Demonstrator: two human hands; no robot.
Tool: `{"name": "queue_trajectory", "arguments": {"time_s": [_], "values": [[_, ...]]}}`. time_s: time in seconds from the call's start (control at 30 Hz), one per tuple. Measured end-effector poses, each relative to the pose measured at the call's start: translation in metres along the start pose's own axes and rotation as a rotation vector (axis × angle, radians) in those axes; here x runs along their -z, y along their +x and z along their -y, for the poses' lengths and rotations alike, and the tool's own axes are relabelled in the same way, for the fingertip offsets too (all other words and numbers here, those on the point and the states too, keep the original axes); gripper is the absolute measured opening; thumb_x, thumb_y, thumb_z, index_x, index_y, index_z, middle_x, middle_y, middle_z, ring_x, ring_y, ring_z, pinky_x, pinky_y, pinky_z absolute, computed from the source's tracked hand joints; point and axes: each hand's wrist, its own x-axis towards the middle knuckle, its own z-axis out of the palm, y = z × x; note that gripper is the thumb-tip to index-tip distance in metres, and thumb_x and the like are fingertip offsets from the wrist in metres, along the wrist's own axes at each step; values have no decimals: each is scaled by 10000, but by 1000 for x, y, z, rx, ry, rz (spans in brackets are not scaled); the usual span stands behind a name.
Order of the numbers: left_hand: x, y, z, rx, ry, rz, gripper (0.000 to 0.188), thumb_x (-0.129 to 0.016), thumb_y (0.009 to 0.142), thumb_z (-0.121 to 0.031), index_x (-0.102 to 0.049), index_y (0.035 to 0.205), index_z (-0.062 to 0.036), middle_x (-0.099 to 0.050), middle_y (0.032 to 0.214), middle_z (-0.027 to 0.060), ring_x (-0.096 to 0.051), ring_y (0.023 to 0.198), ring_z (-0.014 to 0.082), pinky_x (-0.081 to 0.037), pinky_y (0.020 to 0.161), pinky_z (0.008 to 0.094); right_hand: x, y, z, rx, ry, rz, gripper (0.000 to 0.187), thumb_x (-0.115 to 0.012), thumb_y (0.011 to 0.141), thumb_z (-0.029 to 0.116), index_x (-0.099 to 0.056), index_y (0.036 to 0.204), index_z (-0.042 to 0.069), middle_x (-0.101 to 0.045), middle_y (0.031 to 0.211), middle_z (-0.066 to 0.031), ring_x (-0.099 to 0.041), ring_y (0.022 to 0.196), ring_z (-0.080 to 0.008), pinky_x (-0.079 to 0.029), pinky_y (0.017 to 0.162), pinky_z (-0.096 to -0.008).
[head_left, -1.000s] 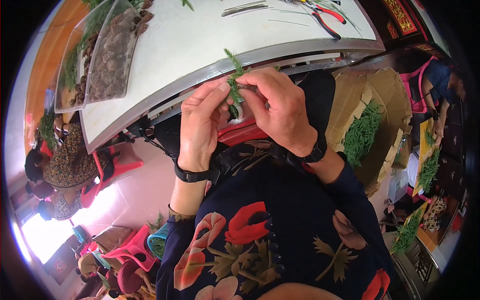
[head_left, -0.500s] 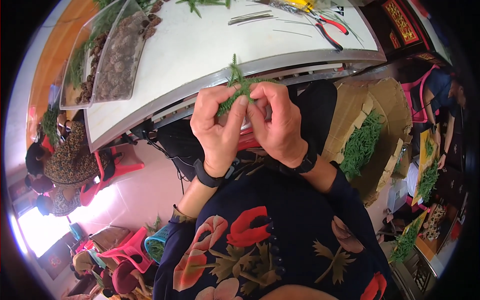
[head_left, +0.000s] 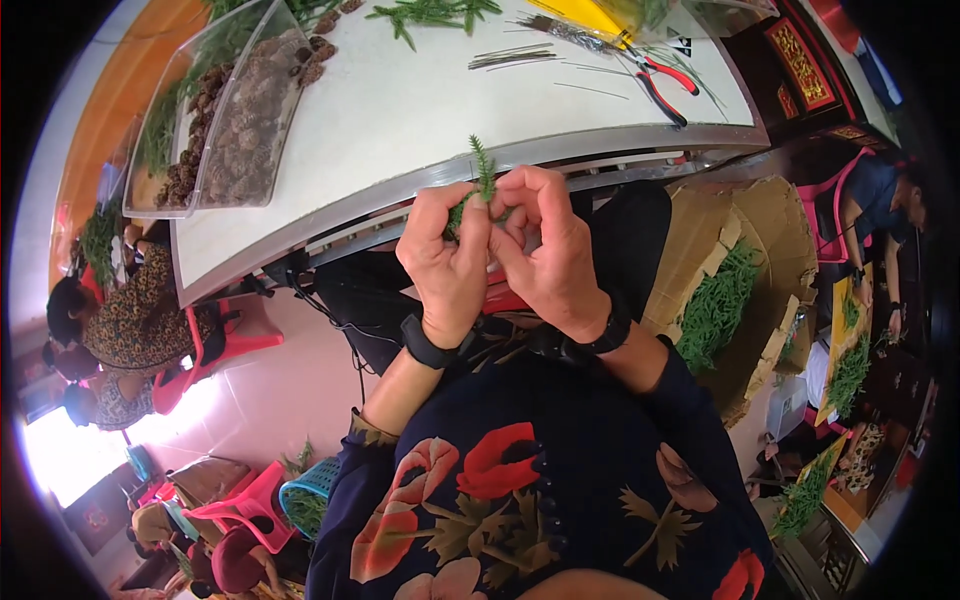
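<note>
Just off the table's near edge, my left hand (head_left: 446,262) pinches a green artificial pine sprig (head_left: 482,165) between thumb and index finger. The tip of the sprig stands up above the fingers, and more green shows inside the left palm. My right hand (head_left: 552,258) is closed against the sprig's right side, thumb and index finger bent together. A little green shows between its fingers; the exact spot it pinches is partly hidden. Beyond the hands on the white table (head_left: 400,110) lie several thin wires (head_left: 512,57) and red-and-black pliers (head_left: 662,88).
Clear plastic bins (head_left: 240,130) with pine cones and greenery stand at the left of the table. Loose green sprigs (head_left: 430,14) lie at the back. To my right is an open cardboard box (head_left: 790,250) of green sprigs. Other people (head_left: 880,200) work at both sides.
The sprig's side branches that spread to the right above my fingers no longer show; one tip stands upright now. Both hands stay together, and the right fingers have shifted on the sprig.
</note>
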Motion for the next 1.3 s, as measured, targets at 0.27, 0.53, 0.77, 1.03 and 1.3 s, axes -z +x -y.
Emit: {"name": "queue_trajectory", "arguments": {"time_s": [0.27, 0.53, 0.77, 1.03, 1.3], "values": [[11, 0, -7, 277, -319, 90, 80, -544, 902, -50, -608, 926, -10, -569, 733, -22, -446, 645, 33, -370, 576, 184, 27, 37, -2, -183, 115, 222, 134, -617, 875, 47, -599, 989, -23, -604, 782, 16, -505, 635, -11, -398, 518, -191], [20, 0, -1, 546, -653, 196, 101, -539, 897, -45, -630, 925, -11, -592, 783, -30, -468, 667, 20, -379, 595, 172, 32, 48, 1, -300, 188, 432, 126, -624, 892, 83, -647, 963, -18, -634, 768, 27, -525, 652, 6, -385, 515, -155], [21, -1, -1, 543, -632, 230, 115, -535, 888, -33, -639, 930, -6, -594, 804, -28, -493, 724, 26, -400, 656, 177, 34, 47, 5, -423, 174, 436, 108, -634, 890, 94, -652, 926, -6, -631, 745, 32, -521, 632, 9, -389, 511, -151], [32, 8, 4, 673, -749, 385, 151, -514, 874, -68, -609, 973, -4, -609, 836, 33, -572, 747, 103, -478, 678, 250, 33, 41, -1, -42, 68, 400, 93, -660, 836, 12, -655, 929, 24, -605, 771, 10, -542, 638, -50, -424, 539, -202], [43, 15, 11, 915, -941, 621, 140, -512, 864, -53, -604, 952, 5, -627, 849, 51, -599, 718, 113, -492, 679, 244, 45, 50, -2, 375, -103, 514, 180, -677, 765, -59, -647, 910, 44, -561, 872, -34, -575, 700, -143, -446, 589, -260]]}}
